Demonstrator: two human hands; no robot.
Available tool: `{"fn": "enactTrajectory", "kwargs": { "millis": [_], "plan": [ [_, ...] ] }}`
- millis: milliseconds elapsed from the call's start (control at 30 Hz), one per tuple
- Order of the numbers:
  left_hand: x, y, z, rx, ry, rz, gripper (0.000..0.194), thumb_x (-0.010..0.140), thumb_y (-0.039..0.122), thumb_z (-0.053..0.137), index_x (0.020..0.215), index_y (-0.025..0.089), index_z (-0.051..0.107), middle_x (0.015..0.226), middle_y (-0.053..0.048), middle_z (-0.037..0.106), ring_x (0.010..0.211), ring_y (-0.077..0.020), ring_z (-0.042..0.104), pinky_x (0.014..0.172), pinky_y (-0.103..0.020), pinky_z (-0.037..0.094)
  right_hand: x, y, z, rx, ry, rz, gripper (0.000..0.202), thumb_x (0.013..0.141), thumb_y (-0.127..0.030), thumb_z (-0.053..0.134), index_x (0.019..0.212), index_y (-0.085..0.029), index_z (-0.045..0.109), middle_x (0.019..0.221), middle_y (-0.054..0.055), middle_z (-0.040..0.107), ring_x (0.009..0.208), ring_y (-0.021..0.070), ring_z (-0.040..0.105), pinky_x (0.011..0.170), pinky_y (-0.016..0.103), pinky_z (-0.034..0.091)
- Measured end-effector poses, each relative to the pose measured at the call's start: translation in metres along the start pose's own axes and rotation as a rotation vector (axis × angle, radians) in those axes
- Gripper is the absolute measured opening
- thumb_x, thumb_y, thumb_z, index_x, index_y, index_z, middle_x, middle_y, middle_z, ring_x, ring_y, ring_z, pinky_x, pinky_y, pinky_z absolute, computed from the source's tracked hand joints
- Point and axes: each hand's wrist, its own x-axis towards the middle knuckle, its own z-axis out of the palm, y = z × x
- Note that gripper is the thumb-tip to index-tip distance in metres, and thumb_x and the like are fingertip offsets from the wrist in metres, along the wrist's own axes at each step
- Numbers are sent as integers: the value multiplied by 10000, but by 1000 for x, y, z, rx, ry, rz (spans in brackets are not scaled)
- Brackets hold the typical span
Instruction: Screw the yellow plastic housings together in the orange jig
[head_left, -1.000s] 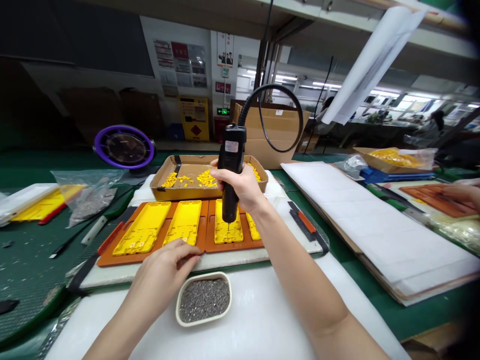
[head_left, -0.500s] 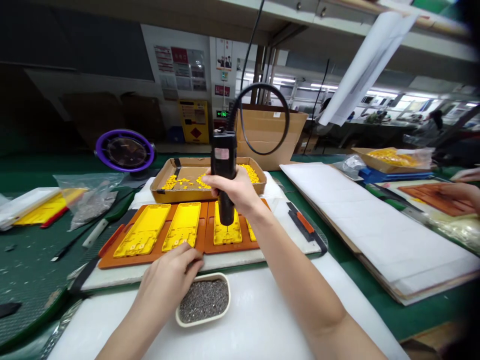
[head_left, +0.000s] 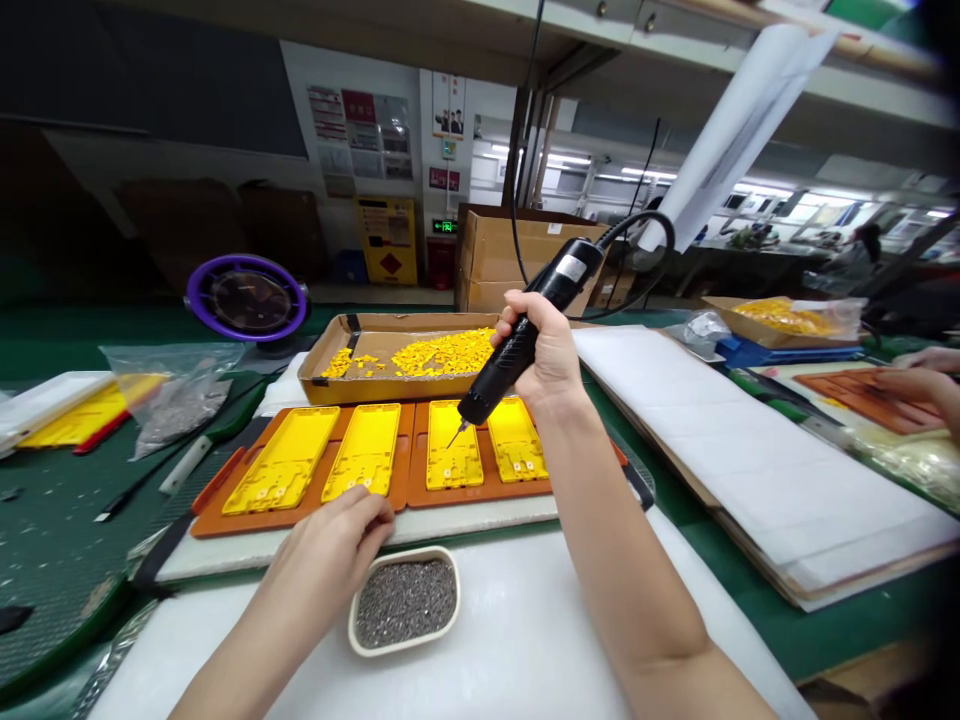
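My right hand (head_left: 546, 340) is wrapped round a black electric screwdriver (head_left: 529, 330), which tilts with its bit down to the left above a yellow plastic shell (head_left: 453, 460). More yellow shells, among them one on the right (head_left: 517, 440) and one left of centre (head_left: 364, 440), lie in orange trays (head_left: 411, 455). My left hand (head_left: 341, 535) rests at the front edge of the trays, fingers curled together; what they pinch, if anything, is hidden. Just right of it stands a cream dish (head_left: 456, 612) full of small dark screws (head_left: 405, 600).
A cardboard tray (head_left: 319, 385) of small yellow parts stands behind. Left are a purple-rimmed fan (head_left: 247, 300) and a plastic bag of small parts (head_left: 184, 405). White sheets (head_left: 720, 420) lie to the right; beyond them are a co-worker's hands (head_left: 926, 385).
My right hand has lifted the screwdriver off the shell and swung it from upright to a slant, moving right. My left hand has shifted slightly left.
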Motion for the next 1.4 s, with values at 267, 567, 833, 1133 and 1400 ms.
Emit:
{"fn": "enactTrajectory", "kwargs": {
  "millis": [267,567,833,1133,1400],
  "plan": [
    [0,-1,1,-89,35,18,238,857,348,349,794,204,527,877,-57,576,779,-227,550,668,-322,382,-2,4,2,19,-30,30,215,627,-252,695,650,-163,501,566,-43,473,487,63,438,486,217,388],
    [-6,3,-17,-1451,-73,-156,206,801,337,644,796,154,551,764,-2,518,665,-87,478,622,-182,442,-4,3,4,37,-19,29,200,620,-228,692,632,-154,506,569,-39,470,490,61,429,478,211,380],
    [-9,8,-21,-2055,-123,-276,49,797,54,609,838,78,620,718,-29,505,599,-58,525,541,-138,496,-4,6,6,9,-18,15,192,618,-225,685,652,-155,510,578,-47,449,496,62,425,481,209,388],
    [-11,14,-29,-2145,-22,-462,221,883,19,407,764,71,585,658,-40,539,542,-82,600,462,-126,528,-6,6,7,17,-10,15,187,617,-212,691,670,-152,522,570,-52,439,490,60,424,471,197,399],
    [-12,10,-27,-2251,-85,-381,232,899,38,400,779,57,597,656,-43,546,550,-75,596,478,-122,525,-8,5,9,25,4,31,186,605,-206,692,691,-146,539,571,-48,451,480,63,432,450,189,417]
  ]
}}
